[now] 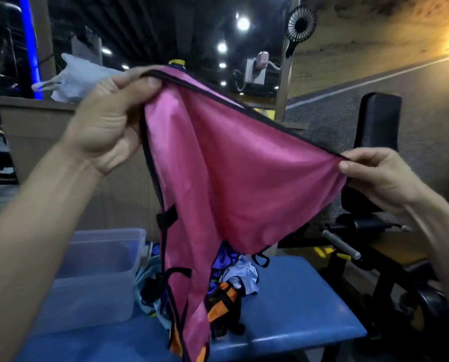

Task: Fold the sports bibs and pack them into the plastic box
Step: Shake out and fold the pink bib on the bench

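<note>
Two hands hold the pink bib (233, 173) aloft above the blue tabletop (296, 309): left hand (108, 121) grips the trimmed edge at ten o'clock, right hand (382, 178) pinches it at three. Folding looks just begun; next, bring corners together, then the plastic box (98, 270) at seven.

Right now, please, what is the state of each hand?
Left hand: closed, gripping the black-trimmed edge of the pink bib.
Right hand: closed, pinching the same bib's edge at its other end.

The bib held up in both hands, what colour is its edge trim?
Black trim on the pink bib, head view.
</note>
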Available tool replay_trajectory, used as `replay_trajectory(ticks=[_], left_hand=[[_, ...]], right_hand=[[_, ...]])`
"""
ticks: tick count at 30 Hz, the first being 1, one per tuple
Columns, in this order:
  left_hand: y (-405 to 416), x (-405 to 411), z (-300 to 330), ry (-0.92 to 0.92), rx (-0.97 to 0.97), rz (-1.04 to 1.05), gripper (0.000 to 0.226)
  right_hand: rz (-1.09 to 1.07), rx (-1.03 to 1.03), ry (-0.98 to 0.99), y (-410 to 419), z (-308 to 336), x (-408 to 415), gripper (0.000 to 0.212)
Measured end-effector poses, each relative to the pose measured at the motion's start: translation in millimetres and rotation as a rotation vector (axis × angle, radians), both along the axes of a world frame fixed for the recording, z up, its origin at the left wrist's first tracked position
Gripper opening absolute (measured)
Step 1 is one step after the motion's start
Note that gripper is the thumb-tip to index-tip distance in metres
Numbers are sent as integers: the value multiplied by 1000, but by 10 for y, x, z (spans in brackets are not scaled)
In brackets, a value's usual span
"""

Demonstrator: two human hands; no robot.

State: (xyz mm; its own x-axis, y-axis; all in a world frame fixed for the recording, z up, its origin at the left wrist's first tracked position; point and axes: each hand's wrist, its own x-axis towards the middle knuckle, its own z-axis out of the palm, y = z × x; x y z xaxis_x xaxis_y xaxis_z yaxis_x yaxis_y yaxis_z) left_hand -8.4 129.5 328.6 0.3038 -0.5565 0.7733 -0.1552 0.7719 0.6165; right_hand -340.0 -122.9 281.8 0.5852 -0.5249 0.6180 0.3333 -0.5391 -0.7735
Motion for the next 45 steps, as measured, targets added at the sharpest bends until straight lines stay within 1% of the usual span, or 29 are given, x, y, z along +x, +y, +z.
replay_trajectory(ticks=[1,3,5,6,8,9,11,12,15,17,20,22,25,27,28,30,31,34,37,39,40,41,42,43,44,45], left_hand=[[14,15,59,-21,-5,-14,26],[-51,131,51,8,74,-7,27],[-189,335,-65,32,208,137,23],[-248,422,-154,1,286,228,23],[-304,596,-346,-127,420,365,31],[-305,659,-436,-195,464,419,33],[-300,778,-585,-337,517,506,28],[-302,828,-644,-388,541,537,25],[-348,927,-786,-423,552,563,31],[-403,933,-853,-393,530,552,33],[-446,924,-905,-339,503,490,41],[-432,937,-919,-337,518,424,41],[-404,991,-938,-368,569,341,35],[-377,1041,-955,-341,622,263,20],[-363,1069,-969,-328,652,211,25],[-352,1173,-1015,-298,692,135,65],[-345,1210,-1032,-273,691,109,75],[-321,1251,-1067,-209,704,35,81],[-346,1240,-1086,-181,676,28,81],[-375,1219,-1066,-133,654,53,82],[-402,1219,-1057,-112,647,79,80],[-433,1235,-1052,-102,646,113,72],[-458,1223,-1040,-89,650,152,56],[-487,1209,-1033,-81,645,204,34],[-508,1197,-1031,-78,642,260,18],[-526,1202,-1033,-84,633,303,17]], right_hand=[[28,15,-30,16,62,-22,51],[37,38,-35,2,104,-7,53],[8,86,15,-48,35,49,55],[-11,104,62,-85,-29,77,57],[-36,102,181,-141,-179,112,55],[-26,94,242,-162,-261,125,50],[7,107,335,-183,-429,165,27],[17,114,358,-193,-509,192,20],[-9,49,431,-256,-722,292,26],[-41,20,445,-291,-809,375,29],[-116,9,377,-350,-884,474,29],[-143,21,344,-398,-904,514,29],[-161,83,312,-494,-920,549,28],[-165,109,303,-548,-931,566,27],[-170,112,307,-570,-938,573,28],[-174,115,326,-602,-949,581,33],[-177,109,343,-608,-947,585,36],[-186,18,414,-586,-931,597,37],[-191,-189,496,-509,-939,620,28],[-199,-325,511,-457,-974,653,23],[-206,-387,517,-441,-995,677,21],[-217,-443,531,-420,-1007,700,19],[-227,-479,555,-405,-1015,723,18],[-231,-492,585,-386,-1018,742,18],[-227,-487,611,-371,-1019,755,18],[-225,-480,635,-362,-1016,763,18]])
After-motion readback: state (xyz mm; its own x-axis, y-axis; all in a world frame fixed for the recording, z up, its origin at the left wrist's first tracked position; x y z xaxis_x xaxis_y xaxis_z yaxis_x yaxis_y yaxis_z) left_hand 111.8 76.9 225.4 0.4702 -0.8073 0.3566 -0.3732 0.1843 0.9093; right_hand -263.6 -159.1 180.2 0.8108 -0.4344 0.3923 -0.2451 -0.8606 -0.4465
